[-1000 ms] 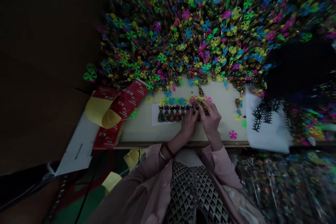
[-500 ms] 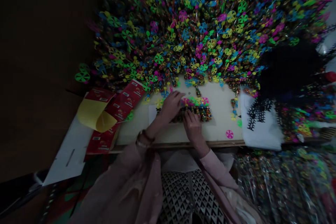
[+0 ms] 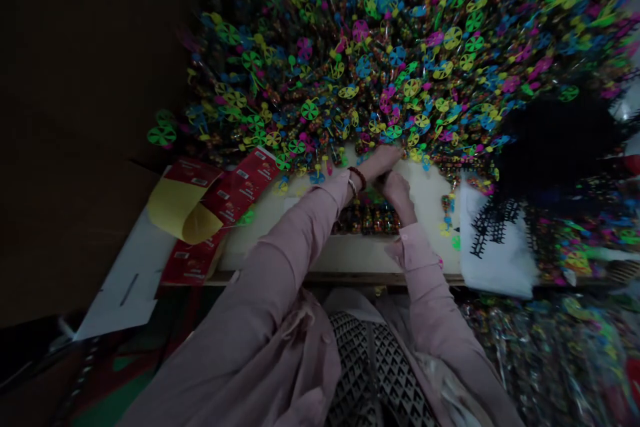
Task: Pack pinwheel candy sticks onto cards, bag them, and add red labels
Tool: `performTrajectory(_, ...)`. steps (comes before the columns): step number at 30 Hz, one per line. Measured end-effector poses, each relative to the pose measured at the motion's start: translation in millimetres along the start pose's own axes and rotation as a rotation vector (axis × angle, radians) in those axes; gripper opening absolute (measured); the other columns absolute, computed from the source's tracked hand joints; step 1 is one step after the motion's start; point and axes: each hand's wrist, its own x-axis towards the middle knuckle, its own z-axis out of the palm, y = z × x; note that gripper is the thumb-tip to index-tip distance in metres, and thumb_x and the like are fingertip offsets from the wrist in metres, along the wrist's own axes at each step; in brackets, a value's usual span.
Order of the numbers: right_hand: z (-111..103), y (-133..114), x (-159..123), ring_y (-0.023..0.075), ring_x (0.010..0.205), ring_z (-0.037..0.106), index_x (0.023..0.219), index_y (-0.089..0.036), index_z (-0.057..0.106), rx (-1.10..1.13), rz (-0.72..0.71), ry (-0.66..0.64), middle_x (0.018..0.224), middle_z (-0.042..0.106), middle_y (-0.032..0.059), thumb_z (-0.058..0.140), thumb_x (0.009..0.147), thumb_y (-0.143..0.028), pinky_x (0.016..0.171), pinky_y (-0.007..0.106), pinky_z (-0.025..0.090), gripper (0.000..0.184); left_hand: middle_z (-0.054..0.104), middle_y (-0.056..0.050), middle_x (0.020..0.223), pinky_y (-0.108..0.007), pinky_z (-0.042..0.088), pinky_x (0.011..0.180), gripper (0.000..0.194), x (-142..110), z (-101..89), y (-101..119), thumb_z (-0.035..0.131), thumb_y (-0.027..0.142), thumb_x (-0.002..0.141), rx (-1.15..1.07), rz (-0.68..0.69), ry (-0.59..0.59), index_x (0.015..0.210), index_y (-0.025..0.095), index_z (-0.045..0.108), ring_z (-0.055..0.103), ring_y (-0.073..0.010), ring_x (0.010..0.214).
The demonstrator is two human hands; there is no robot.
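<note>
The person's left hand (image 3: 384, 161) stretches across to the far edge of the tabletop (image 3: 430, 213), its fingers (image 3: 393, 155) long and flat against the foot of a huge mound of clear tubes of coloured candy topped with plastic pinwheels (image 3: 380, 60). Its grip looks loose, but whether it has hold of anything cannot be told. A beaded bracelet (image 3: 357, 177) circles that wrist. The right hand (image 3: 397, 190) sits just nearer, curled over the far end of a row of candy-filled tubes (image 3: 367, 220) lying side by side on the tabletop. Its grip is partly closed, though the fingers hide whether anything lies within it. The pink sleeve of the left arm (image 3: 300, 240) covers the left part of the row, and the pinwheels along it are mostly hidden. To the left lie red printed cards (image 3: 235, 207) and a curled yellow sheet (image 3: 183, 210); to the right, black plastic comb strips (image 3: 493, 227) rest on a white sheet (image 3: 500, 273). Judging by the mound, a great many tubes appear done, while this row lies on the tabletop apart from it, seemingly unfinished.
</note>
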Motion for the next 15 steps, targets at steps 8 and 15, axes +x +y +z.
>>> performTrajectory(8,-7.2,25.6,-45.5,0.0216,0.090,0.064,0.116,-0.014,0.062,0.257,-0.218,0.322,0.104,0.069,0.0119,0.046,0.090,-0.032,0.085,0.034,0.047,0.035,0.059,-0.008,0.111,-0.031,0.047,0.089,0.027,-129.7,-69.5,-48.6,0.049,0.022,0.091,-0.233,-0.123,0.419,0.116,0.015,0.057,0.058,-0.0191,0.103)
performTrajectory(15,39.9,-27.7,-129.3,0.0213,0.096,0.058,0.123,-0.016,0.059,0.332,-0.435,0.498,0.097,0.065,0.0105,0.045,0.094,-0.034,0.088,0.035,0.048,0.037,0.058,-0.009,0.119,-0.033,0.046,0.098,0.032,-270.3,-1.6,-16.7,0.048,0.027,0.093,-0.344,-0.391,0.655,0.123,0.020,0.056,0.056,-0.0179,0.113)
